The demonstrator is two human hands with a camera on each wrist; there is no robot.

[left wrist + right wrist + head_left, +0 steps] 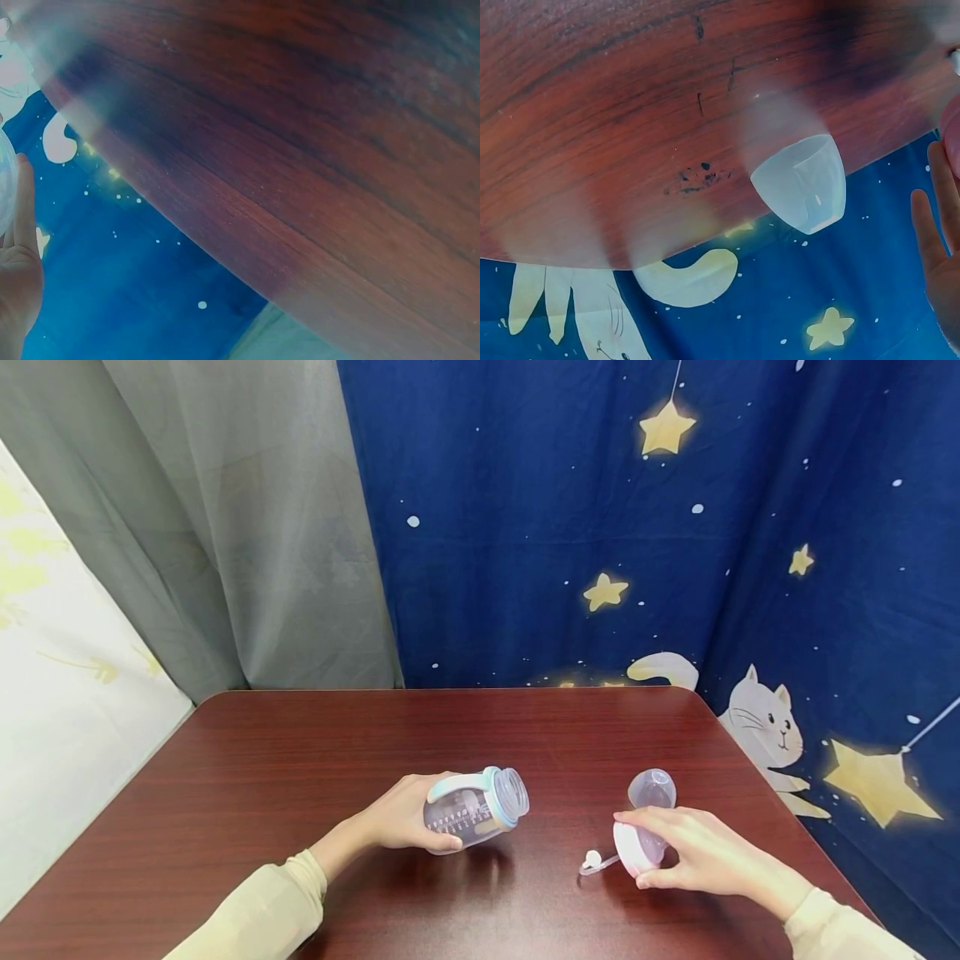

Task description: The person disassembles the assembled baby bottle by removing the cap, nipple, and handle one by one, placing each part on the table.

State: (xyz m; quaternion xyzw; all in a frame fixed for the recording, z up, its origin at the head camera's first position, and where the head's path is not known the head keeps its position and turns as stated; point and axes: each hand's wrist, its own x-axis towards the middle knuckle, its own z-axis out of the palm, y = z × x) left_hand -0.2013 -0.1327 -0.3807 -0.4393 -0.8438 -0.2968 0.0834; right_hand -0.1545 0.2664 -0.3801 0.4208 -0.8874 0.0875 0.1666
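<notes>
My left hand (401,814) grips a clear baby bottle (461,814) by its body, tilted with its uncapped mouth towards the right. The bottle has a pale blue collar and handle and printed measuring marks. In my right hand (701,852), thumb and fingers hold a pink bottle top (633,850) on its side. A clear straw with a white weighted end (592,860) sticks out of the top towards the left. Just behind that hand stands a translucent dome-shaped cap (651,789), also seen in the right wrist view. Only the bottle's edge (6,180) shows in the left wrist view.
Both hands are over a dark red wooden table (337,735) with rounded far corners. Behind it hang a grey curtain (292,527) and a blue curtain (525,527) with stars and a white cat. A pale panel (67,693) borders the left side.
</notes>
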